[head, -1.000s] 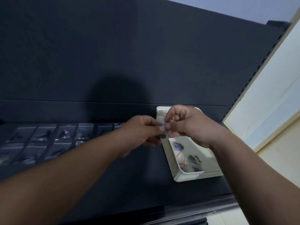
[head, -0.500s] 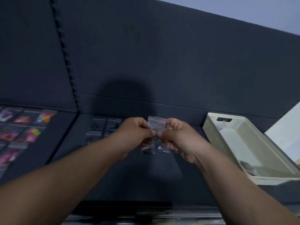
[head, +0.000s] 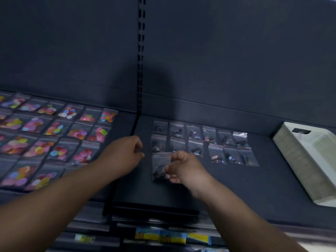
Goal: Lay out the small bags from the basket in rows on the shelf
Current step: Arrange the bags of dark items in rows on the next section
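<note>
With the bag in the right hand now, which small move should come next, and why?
Probably lower the small bag flat and let go. The right hand holds it just below the left end of the two rows of bags, where a third row would begin; the left hand is already off it.

The right hand [head: 183, 167] covers the right edge of the small clear bag [head: 160, 167] it pinches; the bag's dark contents are too blurred to identify. The white basket [head: 307, 160] and the rows of coloured bags [head: 45, 135] run past the frame's edges.
</note>
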